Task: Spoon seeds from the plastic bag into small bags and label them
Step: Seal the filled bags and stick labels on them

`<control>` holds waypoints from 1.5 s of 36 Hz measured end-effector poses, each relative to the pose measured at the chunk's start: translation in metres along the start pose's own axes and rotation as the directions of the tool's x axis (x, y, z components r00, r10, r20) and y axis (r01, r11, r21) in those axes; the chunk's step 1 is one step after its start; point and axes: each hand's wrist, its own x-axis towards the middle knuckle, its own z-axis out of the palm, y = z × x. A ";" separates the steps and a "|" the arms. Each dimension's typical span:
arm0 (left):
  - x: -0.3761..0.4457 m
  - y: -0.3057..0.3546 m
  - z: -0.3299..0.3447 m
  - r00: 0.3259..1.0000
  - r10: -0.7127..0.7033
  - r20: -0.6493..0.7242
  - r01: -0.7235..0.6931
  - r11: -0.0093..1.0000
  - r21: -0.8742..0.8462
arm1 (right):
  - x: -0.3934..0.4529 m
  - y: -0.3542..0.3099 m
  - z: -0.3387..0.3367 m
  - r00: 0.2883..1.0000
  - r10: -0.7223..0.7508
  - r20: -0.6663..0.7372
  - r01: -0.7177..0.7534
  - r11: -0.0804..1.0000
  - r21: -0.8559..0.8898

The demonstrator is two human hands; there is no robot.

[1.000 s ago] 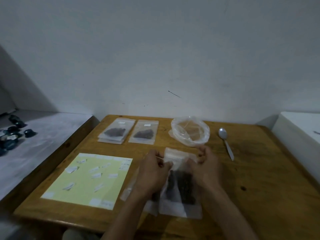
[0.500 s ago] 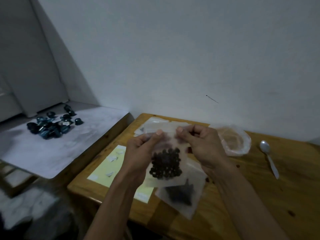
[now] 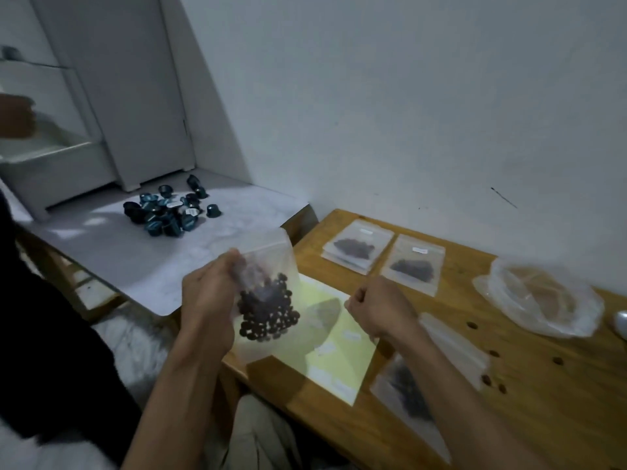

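Observation:
My left hand (image 3: pixel 207 300) holds a small clear bag (image 3: pixel 268 300) with dark seeds up above the table's left corner. My right hand (image 3: pixel 380 308) is closed in a loose fist over the yellow label sheet (image 3: pixel 342 364), apart from the bag, with nothing seen in it. Another small seed bag (image 3: pixel 405 398) lies on the table under my right forearm. Two filled, labelled bags (image 3: pixel 356 247) (image 3: pixel 412 264) lie at the back. The large plastic bag (image 3: pixel 539 300) sits at the right. Only the bowl of the spoon (image 3: pixel 621 322) shows at the right edge.
The wooden table (image 3: pixel 543 401) has a few loose seeds (image 3: pixel 492 379) on it. To the left stands a lower white surface (image 3: pixel 118 242) with a pile of dark blue capsules (image 3: pixel 169 210). A white wall runs behind.
My right hand has let go of the seed bag and moved right over the label sheet. My left hand carries the bag left. The view has swung left.

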 end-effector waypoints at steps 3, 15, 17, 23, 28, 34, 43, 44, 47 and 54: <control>0.004 -0.004 0.001 0.999 -0.013 0.032 0.012 1.000 0.021 | 0.002 -0.003 0.007 1.000 0.025 0.001 -0.025 0.999 -0.029; 0.005 -0.007 0.006 0.993 -0.062 0.097 0.056 0.997 0.059 | 0.003 -0.013 0.016 0.996 0.086 0.019 -0.086 0.996 -0.028; 0.005 -0.007 0.005 0.994 -0.068 0.090 0.062 0.996 0.062 | -0.001 -0.014 0.014 0.999 0.052 0.015 -0.051 0.998 -0.047; 0.003 -0.003 0.002 0.996 -0.056 0.071 0.053 0.997 0.052 | -0.015 -0.011 0.002 0.998 -0.060 -0.017 0.058 0.993 -0.101; 0.000 -0.003 0.003 0.995 -0.071 0.072 0.068 0.996 0.055 | -0.013 -0.010 0.004 0.999 -0.047 0.011 0.047 0.997 -0.061; -0.005 -0.003 0.004 0.989 -0.118 0.085 0.114 0.992 0.059 | -0.008 -0.009 0.006 0.999 -0.039 0.038 0.040 0.999 -0.026; -0.008 -0.001 0.008 0.984 -0.155 0.086 0.149 0.986 0.068 | -0.013 -0.010 0.007 0.994 -0.105 0.006 0.103 0.981 0.167; -0.008 -0.001 0.008 0.984 -0.156 0.087 0.150 0.986 0.071 | -0.014 -0.010 0.007 0.994 -0.106 -0.005 0.105 0.976 0.191; -0.008 -0.001 0.008 0.983 -0.157 0.091 0.151 0.986 0.074 | -0.014 -0.008 0.004 0.994 -0.106 -0.023 0.108 0.953 0.282; -0.008 -0.004 0.015 0.980 -0.171 0.104 0.164 0.984 0.075 | -0.028 -0.005 -0.033 0.992 -0.094 -0.080 0.123 0.699 0.704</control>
